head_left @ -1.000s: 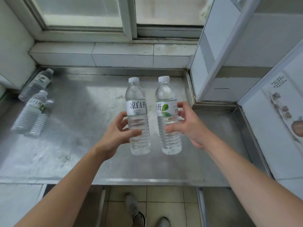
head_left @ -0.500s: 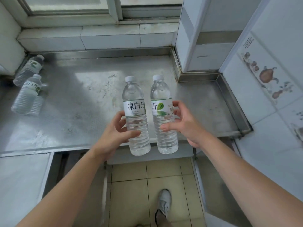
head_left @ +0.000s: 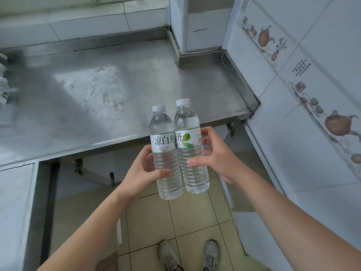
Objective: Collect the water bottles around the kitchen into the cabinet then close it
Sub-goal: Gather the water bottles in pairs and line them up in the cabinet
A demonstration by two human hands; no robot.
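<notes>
Two water bottles are held upright, sides touching, out past the front edge of the steel counter (head_left: 117, 90) and over the tiled floor. The left hand (head_left: 140, 173) wraps the left bottle (head_left: 166, 151) below its label; the right hand (head_left: 216, 159) pinches the right bottle (head_left: 190, 147) at the label, thumb in front, fingers behind. No cabinet shows here. To carry well, I judge each grip should stay on the ribbed waist, bottles upright and together, with the turn away from the counter unhurried.
</notes>
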